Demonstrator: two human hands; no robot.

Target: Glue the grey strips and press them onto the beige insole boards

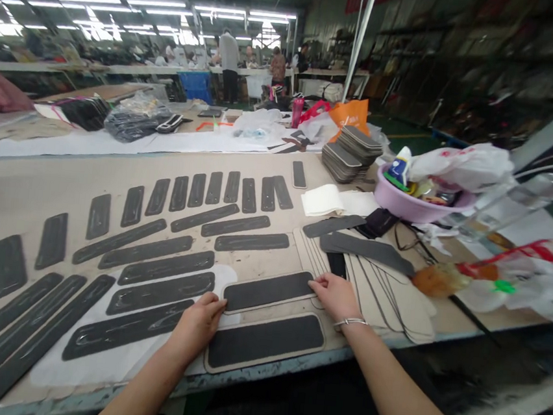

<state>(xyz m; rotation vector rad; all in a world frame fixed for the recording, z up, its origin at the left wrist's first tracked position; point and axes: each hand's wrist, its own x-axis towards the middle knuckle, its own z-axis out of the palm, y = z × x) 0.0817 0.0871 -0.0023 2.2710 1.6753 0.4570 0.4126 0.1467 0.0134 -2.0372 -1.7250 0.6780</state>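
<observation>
A long dark grey panel with rounded corners and a thin pale border lies on the table between my hands. My left hand pinches its left end, thumb and fingers together. At the opposite end, my right hand, with a bracelet at the wrist, grips the corner between thumb and fingertips. Just nearer to me lies a similar dark panel on a pale backing. Left of my left hand, glossy dark strips rest partly on white paper. Beside my right hand is a fanned pile of pale panels.
Several short dark pieces stand in rows across the table. At the right are a purple basin and plastic bags. A stack of panels sits behind, near an orange bag. People work farther back.
</observation>
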